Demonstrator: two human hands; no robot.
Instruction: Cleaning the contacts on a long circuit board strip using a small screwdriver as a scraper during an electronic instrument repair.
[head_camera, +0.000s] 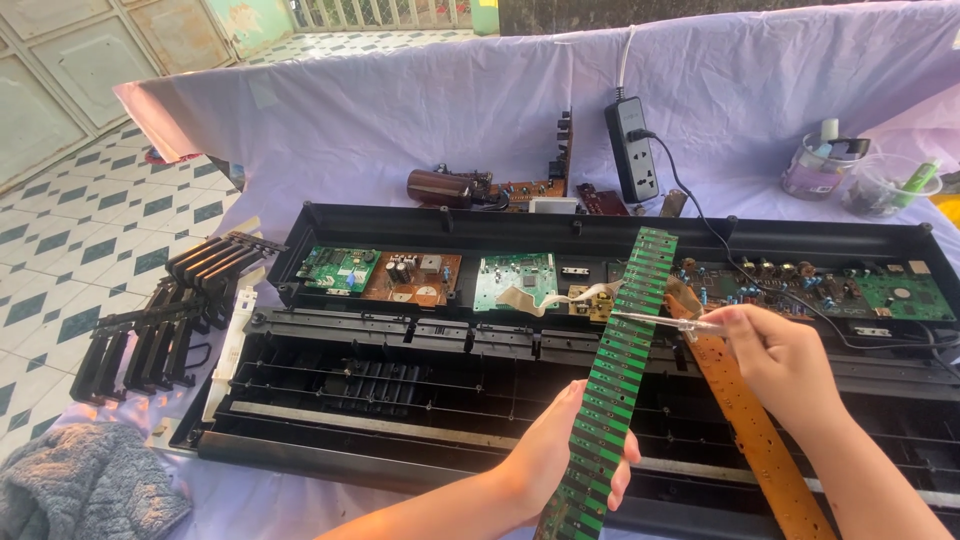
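The left hand (560, 450) grips a long green circuit strip (612, 370) near its lower end, holding it slanted above the opened black keyboard case (400, 400) on the counter (450, 110). The right hand (780, 355) pinches a thin clear-handled tool (665, 320) whose tip rests against the strip. A brown circuit strip (750, 430) lies just beside it, under the right hand. Loose black keys (160, 320) sit at the left.

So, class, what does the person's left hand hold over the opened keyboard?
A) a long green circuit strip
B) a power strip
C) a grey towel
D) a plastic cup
A: the left hand grips the long green circuit strip, which slants up over the keyboard.
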